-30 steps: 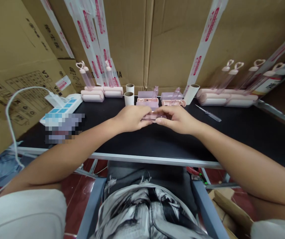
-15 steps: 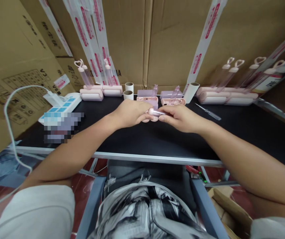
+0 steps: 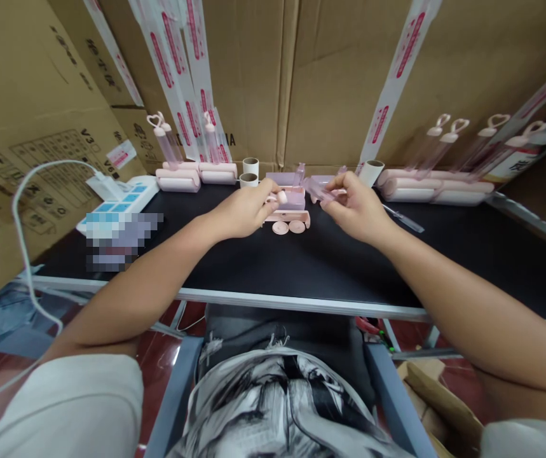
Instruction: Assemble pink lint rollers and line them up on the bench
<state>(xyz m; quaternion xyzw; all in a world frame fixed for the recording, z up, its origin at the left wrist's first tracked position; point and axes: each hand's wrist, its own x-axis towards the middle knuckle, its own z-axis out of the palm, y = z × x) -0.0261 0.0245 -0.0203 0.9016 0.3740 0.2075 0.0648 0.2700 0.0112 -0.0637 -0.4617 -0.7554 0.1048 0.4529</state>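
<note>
My left hand [image 3: 244, 208] is closed in a pinch on a small pink cap [image 3: 281, 197] just above a pink roller frame [image 3: 288, 218] lying on the black table [image 3: 301, 267]. Two pink round discs [image 3: 288, 227] lie in front of that frame. My right hand [image 3: 356, 205] is closed round a clear pink handle piece [image 3: 318, 188], held a little above the table to the right of the frame. The two hands are apart.
Finished pink lint rollers stand along the back left [image 3: 177, 180] and back right [image 3: 435, 187] against cardboard boxes. Cardboard tubes [image 3: 250, 172], a white roll [image 3: 370, 172], a screwdriver [image 3: 403, 219] and a power strip [image 3: 120, 202] lie on the table. The metal front edge [image 3: 282, 302] is near my lap.
My hands have drawn apart and moved toward the back. The left now pinches a cap, the right has lifted the clear handle piece, and the frame with two discs lies uncovered.
</note>
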